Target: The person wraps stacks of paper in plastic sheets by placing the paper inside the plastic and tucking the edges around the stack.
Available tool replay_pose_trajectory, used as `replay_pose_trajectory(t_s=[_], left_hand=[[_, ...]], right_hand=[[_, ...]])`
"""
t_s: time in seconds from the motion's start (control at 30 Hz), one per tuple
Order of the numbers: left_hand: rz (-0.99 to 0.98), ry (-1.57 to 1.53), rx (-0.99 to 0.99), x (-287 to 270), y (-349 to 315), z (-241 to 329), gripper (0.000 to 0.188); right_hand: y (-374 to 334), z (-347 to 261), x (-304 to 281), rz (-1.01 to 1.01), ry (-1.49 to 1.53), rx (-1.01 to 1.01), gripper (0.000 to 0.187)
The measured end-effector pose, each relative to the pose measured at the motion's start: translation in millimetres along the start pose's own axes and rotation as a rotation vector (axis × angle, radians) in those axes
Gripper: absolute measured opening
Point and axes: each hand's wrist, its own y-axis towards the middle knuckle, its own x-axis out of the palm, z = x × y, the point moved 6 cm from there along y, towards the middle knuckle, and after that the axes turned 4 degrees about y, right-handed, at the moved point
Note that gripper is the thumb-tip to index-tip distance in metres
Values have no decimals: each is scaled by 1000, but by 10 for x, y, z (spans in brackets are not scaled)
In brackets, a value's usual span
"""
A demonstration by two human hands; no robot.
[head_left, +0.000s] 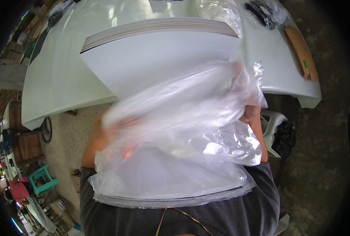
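Observation:
A thick stack of flat white boards [155,59] stands tilted in front of me, its layered edges showing at the top. Loose clear plastic bag film [175,98] is bunched across its middle, blurred by motion. My left hand [118,128] is at the left side of the film, its fingers smeared and partly behind the plastic. Crumpled film gathers around my right hand [249,92], which grips it at the right side. Nearer my chest, a plastic-covered white bundle [167,183] lies against my shirt; whether it joins the stack is hidden.
Beyond the stack is a table with a pale cover [60,78]. More clear plastic [222,15], a black item in plastic [265,13] and a brown cardboard strip [301,53] lie on it. A white stool [271,129] with black cloth stands right; a green stool [43,179] stands left.

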Motion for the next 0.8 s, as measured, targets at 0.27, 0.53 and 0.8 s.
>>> replay_pose_trajectory(t_s=[0.27, 0.53, 0.8], left_hand=[[698, -7, 354, -520, -282, 468, 47], [1437, 1024, 400, -526, -395, 898, 23], [344, 372, 14, -223, -555, 759, 19]], right_hand=[[42, -508, 756, 355, -1377, -1302, 14], [175, -368, 1050, 294, -2063, -996, 45], [-372, -515, 1076, -204, -1771, -931, 19]])
